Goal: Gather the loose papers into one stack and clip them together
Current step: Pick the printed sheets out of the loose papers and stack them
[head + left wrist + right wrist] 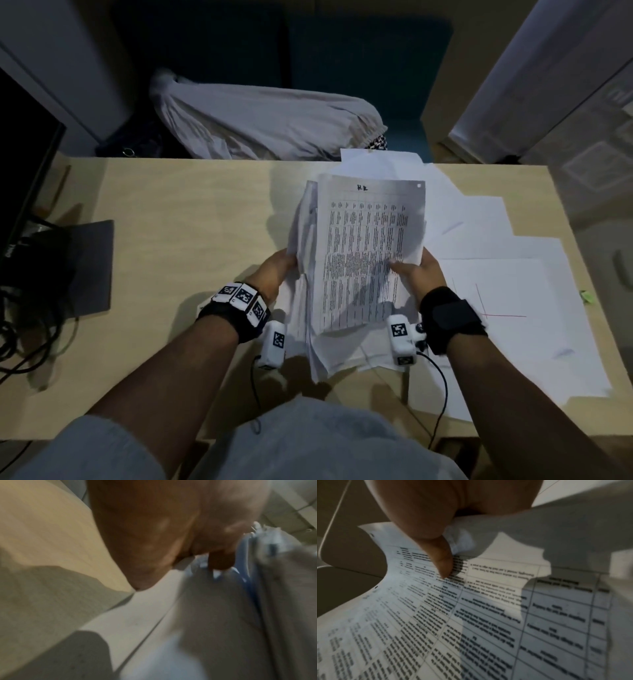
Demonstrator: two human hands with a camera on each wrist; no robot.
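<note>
A loose stack of papers (359, 260), its top sheet a printed table, is held up over the middle of the wooden table (178, 212). My left hand (277, 270) grips the stack's left edge. My right hand (411, 274) grips the right edge with the thumb lying on the printed sheet (488, 615); the thumb (441, 561) shows close in the right wrist view. The left wrist view is blurred: my left hand (171, 534) holds paper edges (223, 615). More blank sheets (507, 291) lie spread on the table to the right. No clip is visible.
A dark flat pad (92, 267) and tangled cables (24, 329) sit at the table's left. A small green scrap (586, 295) lies near the right edge. A grey cloth bundle (267, 123) lies beyond the far edge.
</note>
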